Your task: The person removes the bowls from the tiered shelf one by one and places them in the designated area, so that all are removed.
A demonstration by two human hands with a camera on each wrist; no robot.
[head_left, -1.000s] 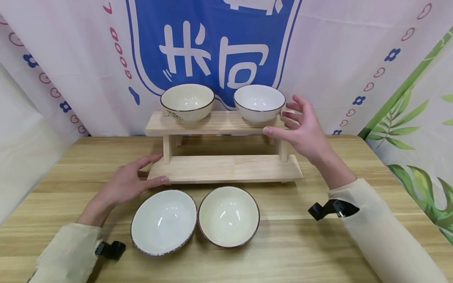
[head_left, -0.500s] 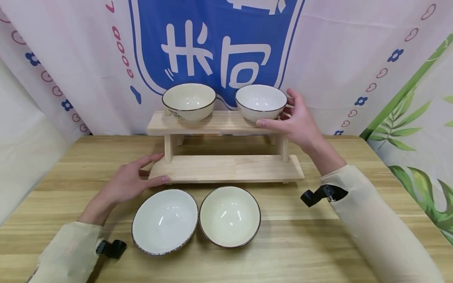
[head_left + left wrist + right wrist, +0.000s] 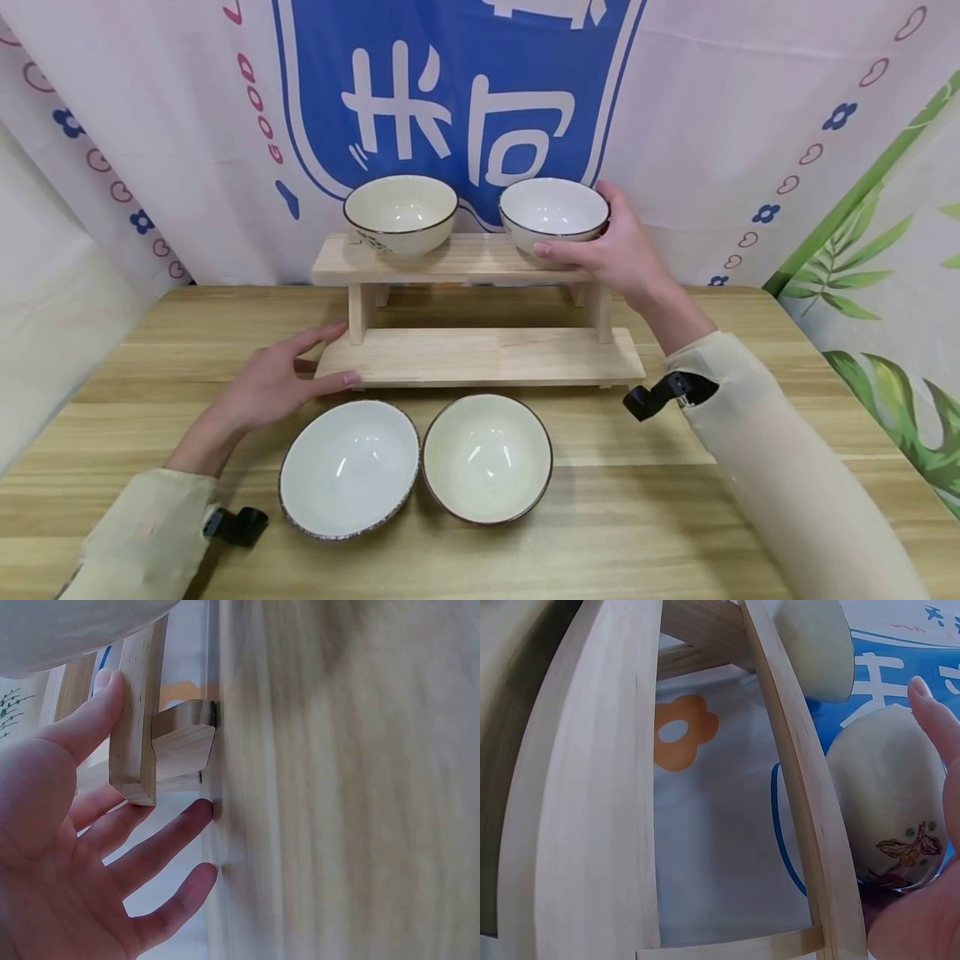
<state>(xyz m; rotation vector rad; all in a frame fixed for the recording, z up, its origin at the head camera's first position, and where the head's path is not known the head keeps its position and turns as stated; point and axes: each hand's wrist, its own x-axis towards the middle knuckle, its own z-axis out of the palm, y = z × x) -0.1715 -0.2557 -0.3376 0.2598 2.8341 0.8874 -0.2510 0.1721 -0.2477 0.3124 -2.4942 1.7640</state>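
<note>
Head cam: right hand (image 3: 632,257) has its grip wrapped round the white bowl (image 3: 553,210), atop the two-tier wooden stand (image 3: 480,354), right end. Left wrist: left hand (image 3: 56,855), fingers spread, touches the stand's lower board (image 3: 135,724); decent brace. Right wrist: thumb (image 3: 933,716) alongside the bowl, so squeeze gently, rim level.

I'm reading red lettering (image 3: 256,98), "GOOD" plus a cut-off "L", running up the curtain (image 3: 187,125) behind and left of the wooden stand (image 3: 480,358). Directly behind the stand, the blue panel (image 3: 461,50) is showing white characters: one's looking like 米, its neighbour I'm not resolving. Higher ones are getting cropped.
</note>
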